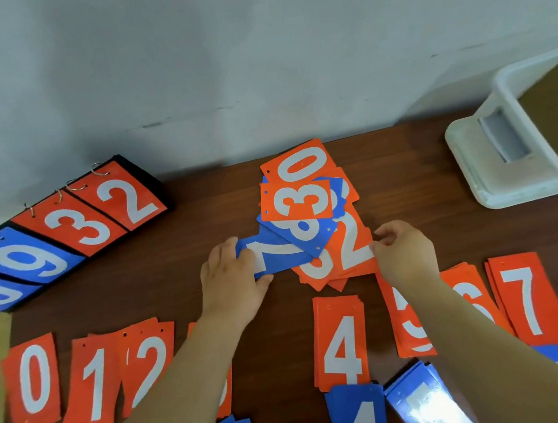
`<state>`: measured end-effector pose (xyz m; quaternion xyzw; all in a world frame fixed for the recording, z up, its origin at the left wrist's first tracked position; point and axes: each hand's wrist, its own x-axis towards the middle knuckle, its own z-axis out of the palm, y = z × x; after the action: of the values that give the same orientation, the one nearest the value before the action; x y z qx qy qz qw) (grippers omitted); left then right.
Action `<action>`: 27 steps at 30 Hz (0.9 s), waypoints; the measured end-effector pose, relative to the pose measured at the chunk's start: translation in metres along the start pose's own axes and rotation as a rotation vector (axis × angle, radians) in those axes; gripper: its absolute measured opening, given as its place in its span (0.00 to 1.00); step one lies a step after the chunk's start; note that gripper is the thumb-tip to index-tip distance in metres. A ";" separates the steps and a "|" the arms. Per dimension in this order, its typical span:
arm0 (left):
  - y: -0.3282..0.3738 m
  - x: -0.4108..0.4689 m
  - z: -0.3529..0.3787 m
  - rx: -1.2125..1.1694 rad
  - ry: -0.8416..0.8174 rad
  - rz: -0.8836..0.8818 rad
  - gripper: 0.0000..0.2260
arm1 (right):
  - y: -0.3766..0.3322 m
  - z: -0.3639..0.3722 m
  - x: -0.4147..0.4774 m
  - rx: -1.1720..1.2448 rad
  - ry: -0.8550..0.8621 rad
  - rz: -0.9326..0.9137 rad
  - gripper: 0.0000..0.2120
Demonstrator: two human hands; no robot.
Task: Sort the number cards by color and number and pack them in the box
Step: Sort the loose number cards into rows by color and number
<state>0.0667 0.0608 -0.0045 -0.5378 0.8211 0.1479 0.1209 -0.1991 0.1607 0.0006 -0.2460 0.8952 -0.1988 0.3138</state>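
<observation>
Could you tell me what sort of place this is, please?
Probably an indoor workroom or storeroom: a dark wooden table against a plain painted wall, with a flip scoreboard and a white plastic bin.

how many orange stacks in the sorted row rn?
7 visible: 0, 1, 2, 4, 5, 6, 7. An eighth seems mostly hidden behind the left forearm.

Both bare forearms extend forward and converge slightly toward the centre. The left hand is palm-down, fingers curled inward, with the thumb spread to the right. The right hand is palm-down, its fingertips pinched together and pointing left.
</observation>
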 end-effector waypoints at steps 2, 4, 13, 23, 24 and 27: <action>0.003 0.017 -0.008 -0.054 -0.059 0.031 0.26 | 0.003 -0.006 0.000 0.025 0.032 0.026 0.11; 0.006 0.029 -0.016 -0.078 -0.134 0.055 0.30 | 0.006 -0.013 0.000 0.062 0.070 0.035 0.11; 0.008 0.015 -0.021 -0.206 -0.130 0.010 0.15 | 0.026 -0.038 -0.004 0.277 0.108 0.161 0.10; 0.007 -0.105 -0.020 -0.695 0.008 -0.259 0.12 | 0.051 -0.056 -0.071 0.532 0.059 0.135 0.10; 0.010 -0.121 -0.022 -0.745 0.031 -0.276 0.13 | 0.052 -0.058 -0.084 0.545 0.038 0.106 0.11; 0.020 -0.169 -0.027 -0.836 0.097 -0.334 0.15 | 0.058 -0.062 -0.123 0.527 -0.029 -0.016 0.12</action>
<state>0.1135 0.2015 0.0836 -0.6719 0.5977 0.4197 -0.1231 -0.1744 0.2895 0.0734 -0.1655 0.8060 -0.4240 0.3785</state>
